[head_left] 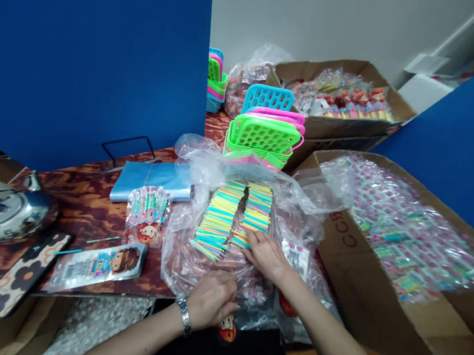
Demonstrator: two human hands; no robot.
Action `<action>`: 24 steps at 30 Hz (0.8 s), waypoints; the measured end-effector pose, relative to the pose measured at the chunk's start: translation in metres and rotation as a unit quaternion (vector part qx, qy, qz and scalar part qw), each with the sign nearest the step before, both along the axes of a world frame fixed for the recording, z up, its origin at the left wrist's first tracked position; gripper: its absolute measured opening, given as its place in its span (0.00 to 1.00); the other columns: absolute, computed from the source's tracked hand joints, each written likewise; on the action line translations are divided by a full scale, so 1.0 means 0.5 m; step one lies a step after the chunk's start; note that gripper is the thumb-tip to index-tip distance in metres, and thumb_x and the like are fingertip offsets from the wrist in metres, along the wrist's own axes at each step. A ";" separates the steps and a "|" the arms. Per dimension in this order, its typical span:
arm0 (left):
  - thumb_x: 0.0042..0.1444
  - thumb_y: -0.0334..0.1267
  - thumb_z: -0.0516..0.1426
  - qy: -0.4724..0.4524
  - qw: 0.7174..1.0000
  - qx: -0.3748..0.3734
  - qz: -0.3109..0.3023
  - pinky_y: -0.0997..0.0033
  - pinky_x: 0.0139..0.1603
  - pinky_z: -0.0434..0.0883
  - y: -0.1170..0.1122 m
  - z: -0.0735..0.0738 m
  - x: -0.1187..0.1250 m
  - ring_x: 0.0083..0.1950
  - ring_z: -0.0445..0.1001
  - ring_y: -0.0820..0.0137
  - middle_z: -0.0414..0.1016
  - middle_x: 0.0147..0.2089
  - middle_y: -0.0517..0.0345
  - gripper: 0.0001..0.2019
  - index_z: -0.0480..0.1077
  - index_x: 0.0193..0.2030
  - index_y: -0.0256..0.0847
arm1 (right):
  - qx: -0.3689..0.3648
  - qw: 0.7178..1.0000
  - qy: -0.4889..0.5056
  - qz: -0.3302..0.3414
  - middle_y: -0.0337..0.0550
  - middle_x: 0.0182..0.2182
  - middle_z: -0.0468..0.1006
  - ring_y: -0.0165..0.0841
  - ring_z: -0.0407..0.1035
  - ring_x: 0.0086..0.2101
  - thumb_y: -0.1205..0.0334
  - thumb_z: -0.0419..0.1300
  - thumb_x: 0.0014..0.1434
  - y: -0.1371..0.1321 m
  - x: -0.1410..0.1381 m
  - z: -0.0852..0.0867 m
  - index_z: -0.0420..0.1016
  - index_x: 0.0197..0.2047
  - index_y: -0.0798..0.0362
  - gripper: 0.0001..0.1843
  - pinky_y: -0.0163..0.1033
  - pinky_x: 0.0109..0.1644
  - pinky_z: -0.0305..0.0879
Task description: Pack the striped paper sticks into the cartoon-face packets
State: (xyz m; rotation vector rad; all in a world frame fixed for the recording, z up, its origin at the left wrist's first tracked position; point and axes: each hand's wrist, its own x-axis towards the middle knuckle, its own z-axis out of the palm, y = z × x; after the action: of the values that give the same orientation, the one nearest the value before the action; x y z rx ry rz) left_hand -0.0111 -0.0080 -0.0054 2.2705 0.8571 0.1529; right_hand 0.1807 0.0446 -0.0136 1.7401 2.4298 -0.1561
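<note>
Two side-by-side piles of thin coloured sticks point(218, 215), yellow, blue, green and orange, lie on an opened clear plastic bag point(185, 268). My right hand point(269, 255) reaches to the near end of the right pile, its bent fingers closed at the stick ends. Below the piles, near the table's front edge, is my left hand point(212, 299), with a metal bracelet point(184, 313) on the wrist. Its fingers are curled around a clear plastic packet; the packet's printed red-haired cartoon figure point(227, 329) shows just under them. The gripped part is hidden.
Left stand a filled packet point(147, 213), a flat printed packet point(98, 267), a blue plastic stack point(152, 181), a flowered phone case point(23, 275) and a kettle point(17, 213). Behind are stacked baskets point(265, 132). An open carton point(371, 293) of packets borders the right; another carton point(348, 127) stands behind.
</note>
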 end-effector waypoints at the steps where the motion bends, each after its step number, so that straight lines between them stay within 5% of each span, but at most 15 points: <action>1: 0.54 0.39 0.55 0.001 1.000 0.000 0.001 0.69 0.45 0.65 0.001 0.000 0.000 0.44 0.70 0.65 0.74 0.41 0.55 0.06 0.64 0.30 0.40 | 0.001 1.000 -0.010 -0.004 0.52 0.42 0.71 0.40 0.65 0.44 0.60 0.51 0.59 0.000 -0.003 -0.002 0.62 0.52 0.57 0.18 0.41 0.45 0.63; 6: 0.54 0.38 0.55 -0.001 1.000 0.002 0.009 0.71 0.40 0.64 0.000 -0.003 0.001 0.39 0.70 0.66 0.73 0.37 0.56 0.06 0.64 0.30 0.40 | 0.002 1.000 -0.030 -0.010 0.54 0.37 0.72 0.41 0.66 0.39 0.74 0.47 0.57 0.006 -0.021 -0.016 0.68 0.42 0.58 0.13 0.43 0.40 0.62; 18: 0.53 0.38 0.56 -0.091 0.992 -0.052 0.070 0.70 0.43 0.64 0.001 0.012 -0.002 0.42 0.70 0.66 0.74 0.36 0.55 0.06 0.65 0.28 0.40 | -0.020 0.999 0.024 -0.041 0.54 0.38 0.72 0.41 0.66 0.42 0.75 0.45 0.58 0.034 0.004 0.013 0.66 0.38 0.56 0.12 0.43 0.44 0.59; 21: 0.52 0.38 0.57 -0.172 0.976 -0.076 0.109 0.69 0.44 0.64 0.011 0.028 -0.003 0.41 0.70 0.66 0.74 0.37 0.54 0.06 0.66 0.28 0.39 | -0.044 0.995 0.064 -0.062 0.53 0.36 0.74 0.39 0.69 0.38 0.73 0.46 0.58 0.039 0.020 0.024 0.65 0.39 0.57 0.09 0.40 0.40 0.61; 24: 0.52 0.39 0.57 -0.274 0.931 -0.125 0.207 0.72 0.37 0.64 0.045 0.042 0.001 0.33 0.69 0.70 0.70 0.30 0.57 0.09 0.64 0.26 0.38 | -0.074 0.988 0.118 -0.068 0.46 0.30 0.75 0.33 0.70 0.30 0.65 0.44 0.63 0.036 0.033 0.036 0.64 0.39 0.56 0.10 0.35 0.34 0.62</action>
State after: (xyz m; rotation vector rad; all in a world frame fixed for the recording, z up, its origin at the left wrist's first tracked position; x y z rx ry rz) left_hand -0.0104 0.0143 0.0158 1.6531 0.9641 0.7829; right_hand 0.1970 0.0623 0.0043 1.9144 2.3796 -0.5739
